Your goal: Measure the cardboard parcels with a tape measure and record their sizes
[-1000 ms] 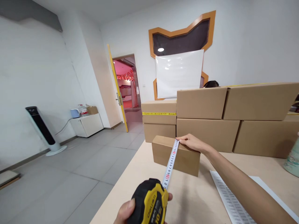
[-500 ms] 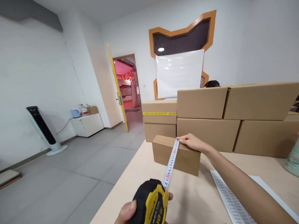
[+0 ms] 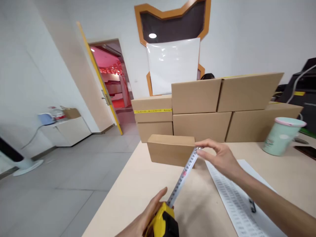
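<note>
In the head view, my left hand (image 3: 150,214) is closed around the yellow and black case of a tape measure (image 3: 164,220) at the bottom centre. Its white blade (image 3: 184,176) runs out up and to the right, over the table. My right hand (image 3: 222,159) pinches the blade's end between thumb and fingers. Those fingertips are beside the right end of a small closed cardboard box (image 3: 170,153), which lies on the table; whether they touch it I cannot tell. My left fingers are partly hidden behind the case.
Larger cardboard boxes (image 3: 197,126) are stacked behind the small one. Printed sheets (image 3: 229,194) with a pen (image 3: 252,205) lie under my right forearm. A mint-green cup (image 3: 281,138) and a dark phone (image 3: 307,151) are at the right. The table's left edge drops to a tiled floor (image 3: 98,168).
My right hand has moved the blade's end from the box's top to its right end. The tape measure's case has turned and lowered in my left hand. The camera view has swung right.
</note>
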{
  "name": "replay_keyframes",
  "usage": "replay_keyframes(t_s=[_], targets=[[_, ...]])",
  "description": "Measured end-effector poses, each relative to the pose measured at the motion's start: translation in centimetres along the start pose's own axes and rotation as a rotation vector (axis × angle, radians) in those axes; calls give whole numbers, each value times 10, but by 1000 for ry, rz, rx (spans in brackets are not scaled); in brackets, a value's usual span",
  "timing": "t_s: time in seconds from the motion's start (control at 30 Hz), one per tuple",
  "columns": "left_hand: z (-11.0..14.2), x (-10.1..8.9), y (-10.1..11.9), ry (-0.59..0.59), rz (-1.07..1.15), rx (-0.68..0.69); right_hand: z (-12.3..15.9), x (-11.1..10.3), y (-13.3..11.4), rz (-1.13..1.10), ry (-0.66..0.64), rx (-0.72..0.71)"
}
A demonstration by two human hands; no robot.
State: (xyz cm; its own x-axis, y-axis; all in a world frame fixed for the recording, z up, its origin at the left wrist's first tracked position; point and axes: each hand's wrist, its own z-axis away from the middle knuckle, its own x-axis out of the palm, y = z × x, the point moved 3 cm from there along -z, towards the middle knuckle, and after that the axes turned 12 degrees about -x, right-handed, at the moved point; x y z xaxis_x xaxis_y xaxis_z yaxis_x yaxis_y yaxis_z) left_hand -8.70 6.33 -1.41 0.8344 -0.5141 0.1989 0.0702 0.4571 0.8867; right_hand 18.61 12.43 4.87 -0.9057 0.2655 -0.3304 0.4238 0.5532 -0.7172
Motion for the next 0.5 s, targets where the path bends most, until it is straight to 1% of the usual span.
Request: replay_keyframes(t_s=[0.03,0.1,0.13,0.17,0.2,0.27,0.3,0.33,0.37,0.4,0.43,0.5], targets=[[-2,3,2,9,-48,3,16,4,-2,-4,-58,16],[-5,10,7,42,-183,30,45,9,-2,-21,-242,61],[-5,13,10,59,-249,46,56,7,1,1,-313,78],[-6,14,12,86,-330,62,64,-1,6,69,-340,87],[-8,15,13,120,-424,72,70,-14,14,193,-312,99],[-12,11,13,203,-649,77,76,-52,34,554,-163,165],[-15,8,13,262,-802,86,80,-72,47,751,-109,250],[-19,4,11,319,-962,98,84,-89,61,880,-136,350],[-24,1,10,362,-1105,109,88,-102,75,947,-174,427],[-29,-3,8,397,-1227,118,93,-110,88,960,-222,474],[-34,-5,7,423,-1326,120,97,-114,99,933,-275,501],[-43,-11,5,439,-1454,99,104,-113,115,817,-335,484]])
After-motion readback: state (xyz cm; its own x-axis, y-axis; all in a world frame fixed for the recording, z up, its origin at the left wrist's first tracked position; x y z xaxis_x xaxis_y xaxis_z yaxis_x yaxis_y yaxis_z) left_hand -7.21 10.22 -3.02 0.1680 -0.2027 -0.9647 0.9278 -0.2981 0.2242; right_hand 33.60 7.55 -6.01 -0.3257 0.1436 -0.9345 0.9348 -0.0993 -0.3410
